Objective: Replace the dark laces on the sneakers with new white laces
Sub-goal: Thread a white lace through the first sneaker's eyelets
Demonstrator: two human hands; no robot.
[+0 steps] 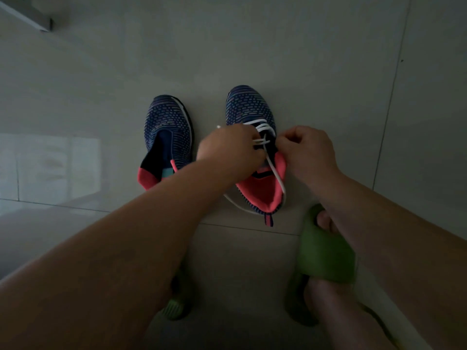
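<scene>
— How far along are you?

— The right sneaker (250,109) has white lace (262,127) across its lower eyelets; the upper ones look unthreaded. The left sneaker (168,127) beside it on the floor (303,59) has no lace, so I judge about a third done.

— And your fingers?

— My left hand (227,145) curls tight, pinching the lace strands. My right hand (305,150) is curled at the eyelet side, apparently pinching lace too; loose ends trail past the heel.

Knit-mesh sneakers (250,109), glossy tiled floor (316,59)
</scene>
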